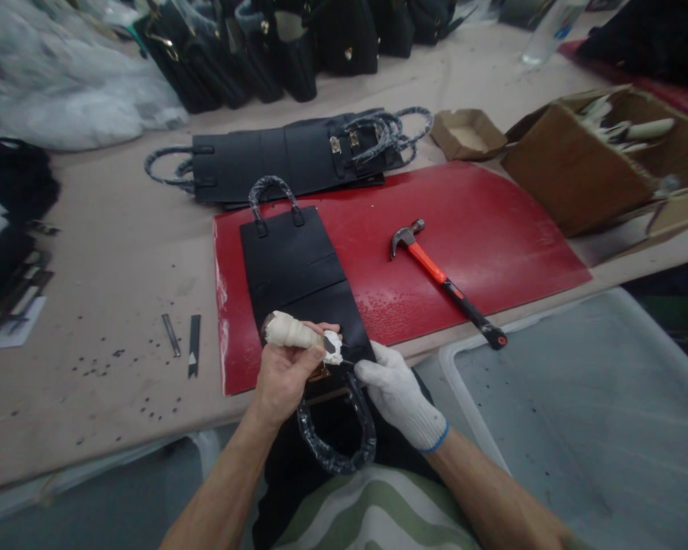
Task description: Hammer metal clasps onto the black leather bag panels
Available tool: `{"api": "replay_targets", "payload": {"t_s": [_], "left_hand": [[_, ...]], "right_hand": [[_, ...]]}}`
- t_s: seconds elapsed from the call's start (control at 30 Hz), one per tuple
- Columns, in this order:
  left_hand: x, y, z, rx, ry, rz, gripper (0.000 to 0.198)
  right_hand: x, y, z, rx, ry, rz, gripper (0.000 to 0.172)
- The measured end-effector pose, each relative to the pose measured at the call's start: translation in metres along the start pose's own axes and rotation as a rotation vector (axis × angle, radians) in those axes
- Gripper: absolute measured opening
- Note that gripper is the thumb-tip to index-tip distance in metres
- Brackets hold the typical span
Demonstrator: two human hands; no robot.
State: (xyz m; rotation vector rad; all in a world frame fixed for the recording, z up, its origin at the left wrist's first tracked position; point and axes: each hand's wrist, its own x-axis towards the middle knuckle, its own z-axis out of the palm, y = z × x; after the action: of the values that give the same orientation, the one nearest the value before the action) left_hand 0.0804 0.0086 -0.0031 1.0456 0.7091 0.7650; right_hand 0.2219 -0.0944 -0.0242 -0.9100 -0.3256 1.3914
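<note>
A flat black bag piece with wrapped handles lies on a red mat, its near end hanging over the table edge toward me. My bare left hand is closed around a tool with a white cloth-wrapped handle, its tip pressed at the bag's near edge. My right hand, in a white knit glove, presses on the bag just right of the tool tip, fingers bent. The bag's lower handle loop hangs between my wrists.
A hammer with an orange and black handle lies on the mat. A stack of black bag pieces sits behind. Two cardboard boxes stand at right, a clear plastic bin near me. Small metal punches lie at left.
</note>
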Motion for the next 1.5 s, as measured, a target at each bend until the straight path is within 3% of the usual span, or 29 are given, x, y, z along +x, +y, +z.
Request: {"api": "replay_targets", "payload": {"t_s": [0.63,0.83,1.03,1.5], "left_hand": [[-0.001,0.006,0.002,0.114,0.008,0.002,0.032],[0.005,0.019,0.007,0.234,0.017,0.010,0.034],[0.019,0.032,0.010,0.231,-0.033,-0.076,0.039],[0.017,0.031,0.012,0.285,-0.009,-0.027,0.031]], "right_hand": [[0.000,-0.003,0.004,-0.091,-0.015,-0.042,0.033],[-0.002,-0.007,-0.003,-0.272,0.015,-0.054,0.024],[-0.006,-0.018,-0.005,-0.347,0.006,0.005,0.023],[0.001,-0.016,-0.006,-0.287,-0.041,0.006,0.035]]}}
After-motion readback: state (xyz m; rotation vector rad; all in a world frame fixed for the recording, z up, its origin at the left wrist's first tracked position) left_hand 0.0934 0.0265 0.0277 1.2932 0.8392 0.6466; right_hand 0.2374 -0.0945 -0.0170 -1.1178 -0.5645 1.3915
